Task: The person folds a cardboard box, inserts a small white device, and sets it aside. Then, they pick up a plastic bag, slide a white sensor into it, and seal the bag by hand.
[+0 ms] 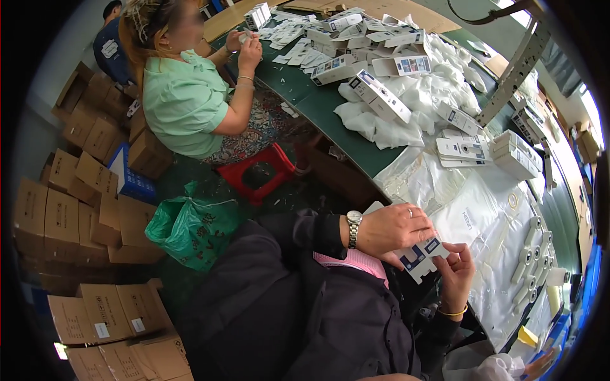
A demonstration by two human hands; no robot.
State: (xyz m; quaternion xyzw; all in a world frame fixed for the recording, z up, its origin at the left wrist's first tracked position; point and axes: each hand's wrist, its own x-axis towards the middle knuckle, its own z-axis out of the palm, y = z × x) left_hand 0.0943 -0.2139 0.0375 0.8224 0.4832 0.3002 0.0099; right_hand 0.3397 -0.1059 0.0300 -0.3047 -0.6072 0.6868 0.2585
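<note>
My left hand [395, 227], with a watch at its wrist, lies over the upper part of a white and blue folding carton [416, 259], its fingers closed on it. On the right, my right hand [456, 272] pinches the carton's side edge between thumb and fingers. The carton looks flattened or partly folded, with cut-out flaps at its lower end; my left hand hides its upper part. Both hands are above my lap, beside the table edge. Closest on the table is clear plastic sheeting [467, 219], with a stack of flat cartons [462, 149] beyond it.
White oval devices [532, 260] lie in rows at the right. White bags [438, 79] and printed boxes [381, 95] pile up farther back. A co-worker in a green top [184, 105] sits across, near a red stool [257, 171]. Brown cartons [60, 219] and a green bag [190, 225] stand left.
</note>
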